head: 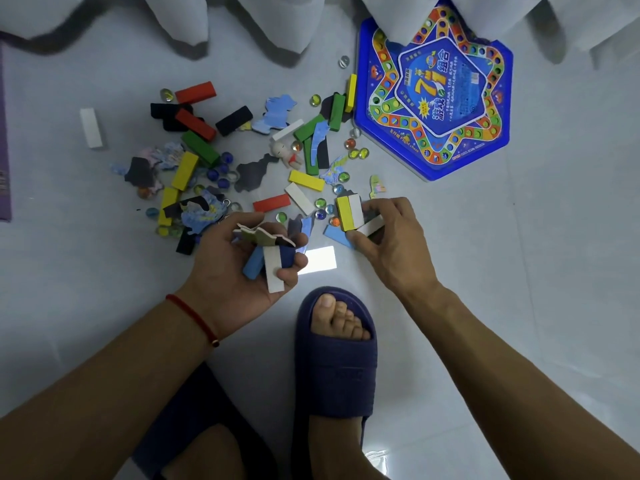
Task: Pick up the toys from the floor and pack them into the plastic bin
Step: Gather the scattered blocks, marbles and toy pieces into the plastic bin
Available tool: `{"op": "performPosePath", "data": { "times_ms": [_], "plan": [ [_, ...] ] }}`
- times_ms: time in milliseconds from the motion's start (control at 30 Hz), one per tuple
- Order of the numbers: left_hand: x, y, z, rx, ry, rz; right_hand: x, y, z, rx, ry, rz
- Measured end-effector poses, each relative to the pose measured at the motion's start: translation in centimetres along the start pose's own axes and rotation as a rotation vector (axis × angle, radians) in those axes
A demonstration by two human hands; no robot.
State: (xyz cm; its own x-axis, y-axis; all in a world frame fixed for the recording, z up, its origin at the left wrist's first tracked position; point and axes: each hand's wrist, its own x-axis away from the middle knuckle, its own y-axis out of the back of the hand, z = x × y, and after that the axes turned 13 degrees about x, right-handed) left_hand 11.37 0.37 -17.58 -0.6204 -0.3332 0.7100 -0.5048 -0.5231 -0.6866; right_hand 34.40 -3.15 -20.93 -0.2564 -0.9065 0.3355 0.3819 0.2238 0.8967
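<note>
— What is everything lying on?
— A pale, glossy floor (554, 237), with a bright glare patch near the middle.
— And on it?
— A scatter of coloured blocks (195, 92), glass marbles (344, 61) and flat puzzle pieces (277, 112), spread left of centre. One white block (91, 127) lies apart at the far left. A small doll (285, 154) sits among the pieces.
— On the right?
— A blue hexagonal game tin (502, 98), far right, touching a yellow block (351, 93). A dark slipper (334, 368) stands near.
</note>
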Motion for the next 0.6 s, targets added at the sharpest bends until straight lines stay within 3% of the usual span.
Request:
{"op": "performPosePath", "data": {
  "times_ms": [300,533,600],
  "plan": [
    [0.1,-0.6,0.4,-0.061,-0.037,-0.035,-0.1,-0.2,0.3,-0.004,-0.035,-0.103],
    [0.4,-1.1,0.3,-0.08,-0.035,0.017,-1.7,-0.5,0.1,0.249,0.036,-0.167],
    [0.8,-1.2,0.3,-0.087,-0.062,0.024,-1.8,0.0,0.0,0.215,0.024,-0.13]
  ]
}}
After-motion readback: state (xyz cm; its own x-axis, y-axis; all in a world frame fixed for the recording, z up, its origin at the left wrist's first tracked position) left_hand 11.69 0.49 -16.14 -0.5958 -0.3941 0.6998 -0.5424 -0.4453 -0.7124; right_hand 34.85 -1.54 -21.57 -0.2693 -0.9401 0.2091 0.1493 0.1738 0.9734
